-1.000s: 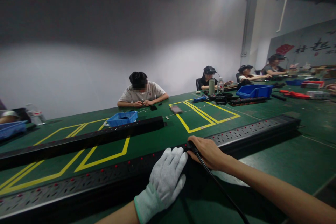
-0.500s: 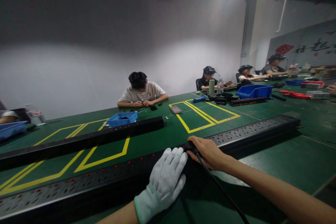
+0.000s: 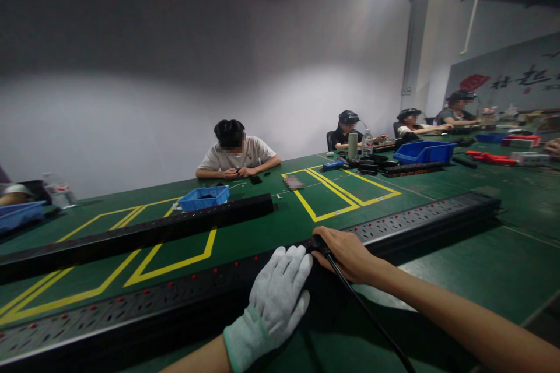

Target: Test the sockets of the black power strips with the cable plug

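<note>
A long black power strip [image 3: 184, 285] with rows of sockets and red dots runs diagonally across the table in front of me. My left hand [image 3: 282, 288], in a white knitted glove, lies over the strip near its middle with fingers stretched out. Just to the right, my bare right hand [image 3: 343, 250] is closed around a black plug [image 3: 321, 243] at the strip's top face. From that plug a black cable [image 3: 363, 309] trails down toward the bottom edge. Whether the plug sits fully in a socket is hidden by my fingers.
A second power strip [image 3: 144, 233] lies beyond, on the left. Past it stands a light blue bin [image 3: 203, 198]. Yellow tape outlines [image 3: 335, 213] mark the green table. Toward the right are a dark blue bin [image 3: 424, 152] and a blue tool [image 3: 335, 165]. Several people sit along the far side.
</note>
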{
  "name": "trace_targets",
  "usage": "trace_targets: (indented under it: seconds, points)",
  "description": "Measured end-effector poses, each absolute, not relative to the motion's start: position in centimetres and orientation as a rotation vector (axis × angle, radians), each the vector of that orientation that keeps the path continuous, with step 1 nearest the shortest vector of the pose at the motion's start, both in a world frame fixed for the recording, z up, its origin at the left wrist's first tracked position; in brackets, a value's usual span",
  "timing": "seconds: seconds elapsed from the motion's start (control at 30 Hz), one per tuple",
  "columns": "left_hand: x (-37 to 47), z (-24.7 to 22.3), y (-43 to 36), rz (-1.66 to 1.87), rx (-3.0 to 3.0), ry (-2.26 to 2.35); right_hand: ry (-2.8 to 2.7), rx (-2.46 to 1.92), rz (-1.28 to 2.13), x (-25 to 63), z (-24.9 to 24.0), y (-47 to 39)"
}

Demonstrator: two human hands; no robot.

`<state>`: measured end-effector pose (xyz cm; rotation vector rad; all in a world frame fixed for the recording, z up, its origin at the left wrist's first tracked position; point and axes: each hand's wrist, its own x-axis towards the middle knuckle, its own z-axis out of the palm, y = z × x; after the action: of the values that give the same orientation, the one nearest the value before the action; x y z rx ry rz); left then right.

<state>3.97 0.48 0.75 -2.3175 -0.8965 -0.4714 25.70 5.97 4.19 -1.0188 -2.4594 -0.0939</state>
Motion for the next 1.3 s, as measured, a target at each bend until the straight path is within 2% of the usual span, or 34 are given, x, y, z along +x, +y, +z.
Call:
trace_targets:
  seconds: [1.3]
  points:
    - [4.09,0.95,0.43,-0.51,-2.324,-0.887,-2.469,-1.025,-0.118,25.7,4.0,6.12]
